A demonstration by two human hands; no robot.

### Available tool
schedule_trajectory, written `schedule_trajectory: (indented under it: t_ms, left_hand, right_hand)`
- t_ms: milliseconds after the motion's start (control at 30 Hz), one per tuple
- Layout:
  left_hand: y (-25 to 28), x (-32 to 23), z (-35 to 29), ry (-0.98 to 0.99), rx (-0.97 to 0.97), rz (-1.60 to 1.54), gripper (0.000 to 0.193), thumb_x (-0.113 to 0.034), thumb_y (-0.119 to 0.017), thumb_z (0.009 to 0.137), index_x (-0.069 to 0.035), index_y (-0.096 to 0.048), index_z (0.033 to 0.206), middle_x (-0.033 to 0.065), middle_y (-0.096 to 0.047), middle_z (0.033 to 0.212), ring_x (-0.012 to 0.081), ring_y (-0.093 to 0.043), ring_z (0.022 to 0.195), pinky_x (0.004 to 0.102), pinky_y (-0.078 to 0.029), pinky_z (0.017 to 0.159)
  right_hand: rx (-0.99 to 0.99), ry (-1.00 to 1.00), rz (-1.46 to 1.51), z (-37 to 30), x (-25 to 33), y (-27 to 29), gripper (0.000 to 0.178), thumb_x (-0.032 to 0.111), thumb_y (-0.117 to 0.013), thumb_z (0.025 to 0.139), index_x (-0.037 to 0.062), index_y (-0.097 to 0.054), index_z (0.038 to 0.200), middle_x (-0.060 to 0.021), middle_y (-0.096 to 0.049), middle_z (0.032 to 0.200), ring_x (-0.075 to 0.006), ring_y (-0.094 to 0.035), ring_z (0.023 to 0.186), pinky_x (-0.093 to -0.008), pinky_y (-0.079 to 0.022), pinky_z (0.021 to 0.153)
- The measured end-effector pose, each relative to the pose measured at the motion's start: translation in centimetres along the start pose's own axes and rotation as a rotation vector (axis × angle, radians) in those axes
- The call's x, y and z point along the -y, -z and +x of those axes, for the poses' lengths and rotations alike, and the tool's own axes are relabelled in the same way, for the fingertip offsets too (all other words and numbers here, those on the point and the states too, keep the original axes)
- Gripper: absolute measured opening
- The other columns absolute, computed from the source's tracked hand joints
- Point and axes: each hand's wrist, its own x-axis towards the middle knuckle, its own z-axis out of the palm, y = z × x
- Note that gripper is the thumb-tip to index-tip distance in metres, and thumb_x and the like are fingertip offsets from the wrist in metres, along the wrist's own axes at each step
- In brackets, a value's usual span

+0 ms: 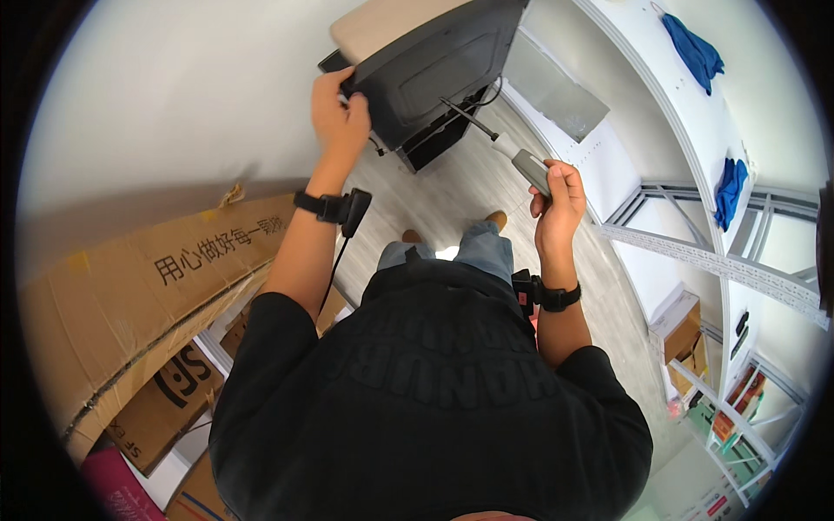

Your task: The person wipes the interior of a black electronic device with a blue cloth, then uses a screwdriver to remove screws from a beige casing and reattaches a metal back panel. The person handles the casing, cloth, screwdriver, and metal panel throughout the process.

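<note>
In my right hand (pixel 560 193) is a screwdriver (pixel 527 167) with a grey handle, its fingers closed round the handle's end. The long dark shaft points up and left, and its tip lies over a black panel (pixel 439 74); I cannot tell whether it touches. That panel is one face of a boxy black appliance with a beige top (pixel 382 26). At the appliance's left corner, my left hand (pixel 340 113) grips the edge, thumb on the near side and some fingers hidden behind it.
A black cable (pixel 492 94) curves beside the appliance. Large cardboard boxes (pixel 165 269) line the left side by the wall. On the right stand white shelving (pixel 695 243) with metal beams and two blue cloths (pixel 692 52). My feet are on the grey wood-look floor (pixel 599 286).
</note>
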Motion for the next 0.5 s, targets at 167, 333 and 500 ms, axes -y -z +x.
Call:
schedule_trajectory:
  t_ms: [167, 333, 500]
  left_hand:
    - [-0.5, -2.2, 0.0, -0.158, -0.044, 0.284, 0.038, -0.004, -0.058, 0.072, -0.002, -0.057, 0.109, 0.0154, -0.055, 0.109, 0.0323, -0.051, 0.101, 0.0391, -0.04, 0.09]
    - [-4.9, -8.7, 0.6, -0.253, -0.089, 0.295, 0.029, -0.002, -0.06, 0.074, -0.003, -0.06, 0.103, 0.0158, -0.056, 0.113, 0.0333, -0.05, 0.109, 0.0407, -0.038, 0.096]
    - [-15.5, -12.8, 0.6, -0.112, 0.19, -0.202, 0.009, 0.005, -0.06, 0.08, 0.0, -0.064, 0.086, 0.0066, -0.064, 0.084, 0.0127, -0.058, 0.072, 0.0243, -0.047, 0.067]
  right_hand:
    - [0.063, -0.09, 0.081, 3.7, 1.5, 4.0, 0.024, 0.027, -0.055, 0.095, 0.0044, -0.059, 0.102, -0.0073, -0.059, 0.068, -0.0087, -0.045, 0.046, -0.0207, -0.034, 0.042]
    - [0.111, -0.146, 0.16, 8.8, 2.5, 8.5, 0.026, 0.027, -0.053, 0.096, 0.0038, -0.057, 0.106, -0.0091, -0.061, 0.07, -0.0107, -0.047, 0.046, -0.0221, -0.037, 0.044]
    - [0.209, -0.23, 0.318, 12.5, 5.0, 13.7, 0.031, 0.024, -0.052, 0.097, 0.0019, -0.054, 0.118, -0.0124, -0.062, 0.079, -0.0124, -0.052, 0.053, -0.0248, -0.045, 0.049]
